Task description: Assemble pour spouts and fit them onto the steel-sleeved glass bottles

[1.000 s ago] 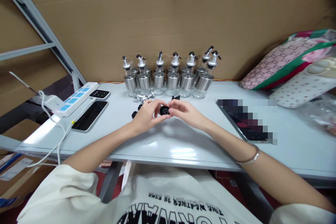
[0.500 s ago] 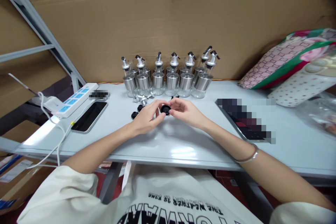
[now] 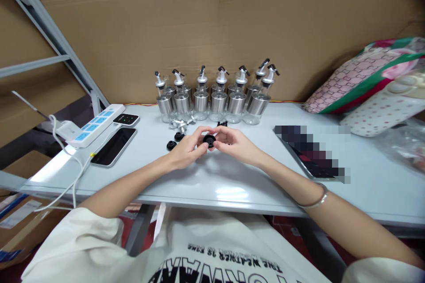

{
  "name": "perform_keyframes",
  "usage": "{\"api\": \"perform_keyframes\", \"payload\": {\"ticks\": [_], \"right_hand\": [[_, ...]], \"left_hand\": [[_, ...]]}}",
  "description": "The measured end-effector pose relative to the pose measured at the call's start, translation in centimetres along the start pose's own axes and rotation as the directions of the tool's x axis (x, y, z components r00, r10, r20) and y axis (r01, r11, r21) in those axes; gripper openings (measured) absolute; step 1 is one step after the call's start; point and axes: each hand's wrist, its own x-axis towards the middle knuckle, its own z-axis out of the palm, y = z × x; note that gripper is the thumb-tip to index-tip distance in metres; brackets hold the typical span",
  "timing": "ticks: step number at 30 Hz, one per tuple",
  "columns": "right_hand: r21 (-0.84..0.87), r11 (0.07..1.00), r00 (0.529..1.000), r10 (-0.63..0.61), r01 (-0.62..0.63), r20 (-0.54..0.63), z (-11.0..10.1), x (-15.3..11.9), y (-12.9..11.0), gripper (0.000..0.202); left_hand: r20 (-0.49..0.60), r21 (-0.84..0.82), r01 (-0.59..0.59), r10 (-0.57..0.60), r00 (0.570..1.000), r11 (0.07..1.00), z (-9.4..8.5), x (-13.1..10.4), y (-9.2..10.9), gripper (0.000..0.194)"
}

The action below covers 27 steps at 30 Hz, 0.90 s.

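Between my fingertips is a round black stopper, its ringed face turned toward me. My left hand grips it from the left, my right hand from the right, both closed on its rim. Beside my left hand, two more black stoppers lie on the table. Just behind them are silver pourer spouts. Small black parts sit behind my right hand, partly hidden by it. Farther back stand rows of glass bottles with steel sleeves, several topped with silver and black pourers.
On the left of the table are a white power strip, a phone and a small black device. At the right lie a dark tablet-like device, a patterned bag and a spotted white container. Cardboard stands behind.
The stopper has tilted slightly so its face shows more squarely, and my fingers have shifted a little around it. The bottles and loose parts remain in place.
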Motion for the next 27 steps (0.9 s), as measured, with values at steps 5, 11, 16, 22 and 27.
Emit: {"api": "perform_keyframes", "payload": {"ticks": [5, 11, 16, 22, 27], "right_hand": [[-0.122, 0.992, 0.999, -0.028, 0.032, 0.035, 0.15, -0.26, -0.31, 0.025], [-0.163, 0.986, 0.998, -0.03, 0.038, 0.051, 0.22, -0.52, -0.76, 0.03], [-0.175, 0.983, 0.998, -0.045, 0.052, 0.043, 0.14, -0.55, -0.8, 0.033], [-0.173, 0.983, 0.997, -0.058, 0.064, 0.042, -0.02, -0.46, -0.62, 0.031], [-0.182, 0.982, 0.998, -0.042, 0.048, 0.037, -0.11, -0.48, -0.95, 0.032]], "left_hand": [[-0.022, 0.038, 0.003, -0.002, 1.0, 0.999, 0.05, 0.04, 0.33, 0.043], [-0.028, 0.06, 0.009, -0.007, 1.0, 0.998, 0.03, -0.01, 0.69, 0.049], [-0.041, 0.062, -0.007, 0.01, 0.999, 0.998, 0.0, 0.03, 0.65, 0.048], [-0.04, 0.053, -0.013, 0.015, 0.999, 0.999, 0.13, 0.01, 0.62, 0.046], [-0.042, 0.058, -0.025, 0.027, 0.999, 0.998, 0.11, -0.04, 0.77, 0.049]]}}
